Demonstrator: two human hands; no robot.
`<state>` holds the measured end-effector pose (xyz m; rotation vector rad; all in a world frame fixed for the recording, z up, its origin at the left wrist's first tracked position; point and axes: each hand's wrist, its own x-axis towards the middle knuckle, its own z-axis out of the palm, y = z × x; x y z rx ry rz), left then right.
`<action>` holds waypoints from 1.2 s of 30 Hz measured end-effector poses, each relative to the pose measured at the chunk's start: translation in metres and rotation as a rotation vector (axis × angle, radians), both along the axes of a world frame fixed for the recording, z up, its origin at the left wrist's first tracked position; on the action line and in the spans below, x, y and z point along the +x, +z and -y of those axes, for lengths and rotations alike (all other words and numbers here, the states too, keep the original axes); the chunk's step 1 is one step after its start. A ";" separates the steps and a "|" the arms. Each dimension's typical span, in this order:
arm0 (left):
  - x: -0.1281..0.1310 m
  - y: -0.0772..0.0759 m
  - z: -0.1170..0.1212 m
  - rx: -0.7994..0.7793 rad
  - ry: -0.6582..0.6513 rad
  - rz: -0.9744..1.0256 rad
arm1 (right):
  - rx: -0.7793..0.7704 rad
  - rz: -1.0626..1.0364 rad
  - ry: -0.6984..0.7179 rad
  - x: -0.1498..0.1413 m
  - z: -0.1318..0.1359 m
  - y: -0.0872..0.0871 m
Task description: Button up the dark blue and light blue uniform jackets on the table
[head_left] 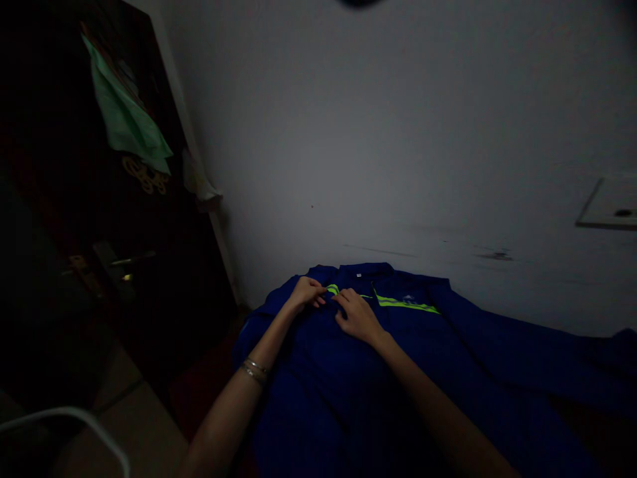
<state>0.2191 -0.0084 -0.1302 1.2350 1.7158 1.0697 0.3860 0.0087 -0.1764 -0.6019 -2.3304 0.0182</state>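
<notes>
Jacket [308, 372] lies spread beside the wall [318, 133], left hand [306, 292] and right hand [359, 316] bent over its yellow stripe [408, 305]; whether they pinch cloth, I cannot tell. Apparently adjusting its front, which calls for light fingertip control.

Dim light is falling on a scuffed, pale wall [308, 133] beyond the hands [357, 317]; a dark door [186, 265] is standing to their left, tiled floor [142, 415] showing below it.
</notes>
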 end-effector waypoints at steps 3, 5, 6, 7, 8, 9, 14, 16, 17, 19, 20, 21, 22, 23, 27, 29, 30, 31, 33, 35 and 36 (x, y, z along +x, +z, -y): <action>0.003 -0.008 0.008 0.053 0.059 0.096 | -0.135 -0.119 0.063 -0.001 -0.003 0.002; 0.006 -0.015 0.015 0.094 0.094 0.174 | -0.251 -0.217 0.052 -0.003 -0.008 0.001; 0.008 -0.019 0.018 0.118 0.104 0.215 | -0.309 -0.257 0.032 -0.005 -0.011 -0.001; 0.010 -0.022 0.021 0.137 0.110 0.251 | -0.364 -0.278 0.012 -0.007 -0.014 -0.003; 0.011 -0.026 0.024 0.152 0.115 0.276 | -0.413 -0.277 -0.003 -0.009 -0.017 -0.006; 0.013 -0.030 0.027 0.160 0.122 0.292 | -0.453 -0.258 -0.012 -0.011 -0.019 -0.009; 0.018 -0.043 0.037 0.143 0.178 0.314 | -0.512 -0.112 -0.028 -0.016 -0.022 -0.018; 0.019 -0.046 0.040 0.125 0.179 0.330 | -0.491 -0.076 -0.034 -0.016 -0.021 -0.018; 0.019 -0.047 0.042 0.116 0.179 0.341 | -0.481 -0.062 -0.036 -0.016 -0.020 -0.018; 0.020 -0.048 0.045 0.100 0.184 0.367 | -0.468 -0.043 -0.031 -0.016 -0.020 -0.017; 0.020 -0.049 0.046 0.093 0.189 0.383 | -0.465 -0.035 -0.026 -0.016 -0.020 -0.017; 0.020 -0.049 0.047 0.086 0.197 0.400 | -0.463 -0.027 -0.019 -0.016 -0.020 -0.017; 0.020 -0.049 0.048 0.079 0.206 0.418 | -0.462 -0.022 -0.015 -0.016 -0.020 -0.018; 0.021 -0.050 0.048 0.071 0.216 0.435 | -0.464 -0.018 -0.012 -0.017 -0.020 -0.018; 0.023 -0.051 0.047 0.048 0.240 0.491 | -0.484 -0.007 -0.007 -0.018 -0.022 -0.019; 0.025 -0.053 0.047 0.043 0.246 0.506 | -0.499 0.001 -0.015 -0.019 -0.022 -0.019; 0.026 -0.053 0.047 0.041 0.250 0.508 | -0.503 0.003 -0.023 -0.019 -0.021 -0.018; 0.026 -0.053 0.047 0.042 0.256 0.510 | -0.504 0.005 -0.031 -0.020 -0.020 -0.018; 0.028 -0.053 0.047 0.054 0.261 0.513 | -0.493 0.006 -0.046 -0.020 -0.018 -0.015; 0.028 -0.053 0.048 0.071 0.259 0.520 | -0.469 0.004 -0.060 -0.020 -0.015 -0.012; 0.028 -0.053 0.048 0.079 0.257 0.524 | -0.462 0.002 -0.065 -0.019 -0.014 -0.010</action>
